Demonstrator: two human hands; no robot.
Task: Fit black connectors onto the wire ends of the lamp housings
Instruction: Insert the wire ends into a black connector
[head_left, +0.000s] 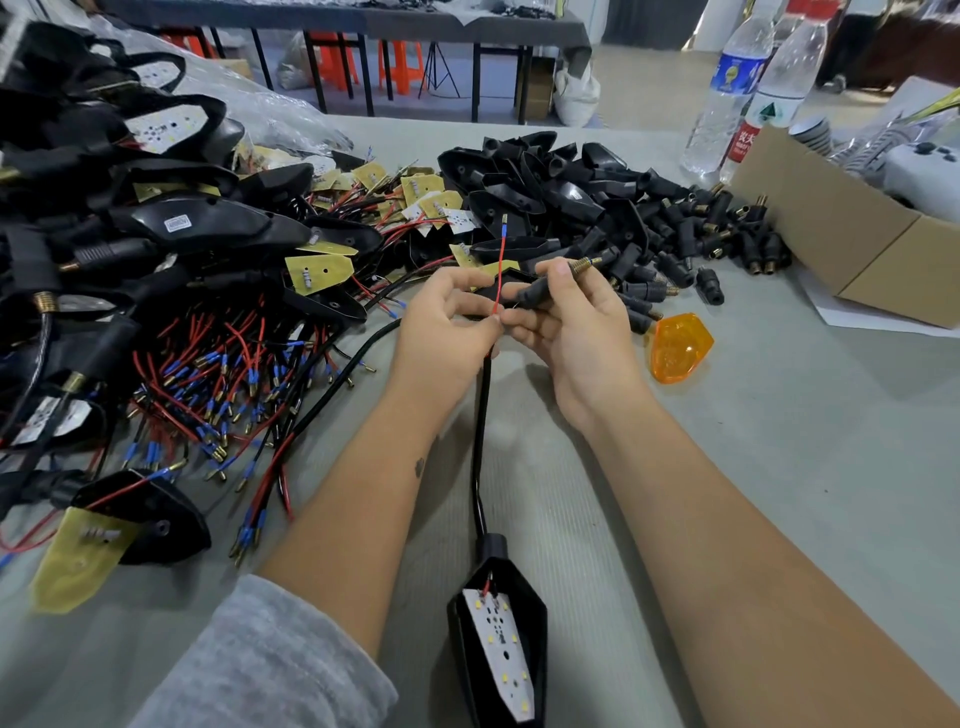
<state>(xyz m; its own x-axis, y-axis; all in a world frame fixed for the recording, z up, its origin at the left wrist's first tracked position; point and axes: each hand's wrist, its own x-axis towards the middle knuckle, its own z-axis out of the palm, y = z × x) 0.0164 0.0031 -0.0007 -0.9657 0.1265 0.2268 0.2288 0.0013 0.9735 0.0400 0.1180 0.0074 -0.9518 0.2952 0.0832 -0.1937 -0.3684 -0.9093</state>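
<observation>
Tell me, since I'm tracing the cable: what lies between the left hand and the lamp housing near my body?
Head view: only the black sheathed cable runs from the left hand down to the lamp housing, over bare grey table.

Connector and lamp housing at the wire end

A black connector (540, 291) with a brass threaded tip lies tilted, tip up and right, beside a thin red wire (500, 275) standing upright with a blue-sleeved brass terminal on top. A black cable (480, 447) runs down from there to the housing (498, 639), a black pointed shell lying on the bench (779, 467), its white LED board face up
</observation>
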